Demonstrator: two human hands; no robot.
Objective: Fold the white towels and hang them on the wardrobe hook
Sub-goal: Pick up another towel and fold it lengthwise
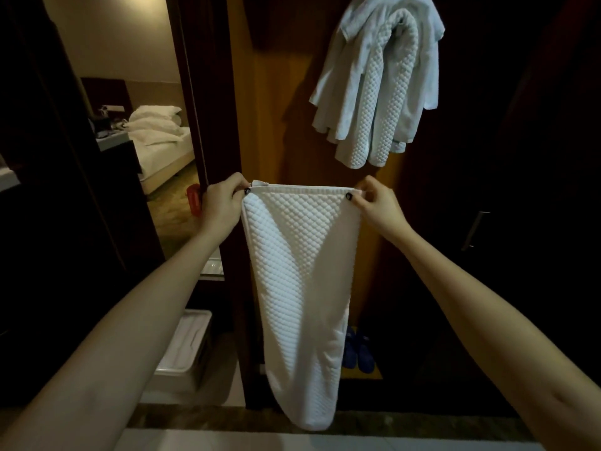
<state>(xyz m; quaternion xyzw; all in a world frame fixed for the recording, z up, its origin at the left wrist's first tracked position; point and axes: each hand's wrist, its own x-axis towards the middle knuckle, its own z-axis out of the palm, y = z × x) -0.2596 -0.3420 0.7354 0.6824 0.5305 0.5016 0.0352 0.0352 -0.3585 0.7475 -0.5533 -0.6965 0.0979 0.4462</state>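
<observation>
Towel (299, 288), white and quilted, hangs doubled lengthwise in front of the wardrobe (507, 157), its top edge stretched level between both hands: the left hand (224, 206) pinches the left corner between thumb and curled fingers, the right hand (379, 205) pinches the right corner the same way. Above and a little to the right, more white towels (377, 92) are draped in a bunch high on the wardrobe, clear of the held one; what they hang from is hidden beneath them. Blue slippers (357, 351) sit on the wardrobe floor behind the held towel, and a bed (159, 138) shows through the doorway at left.
</observation>
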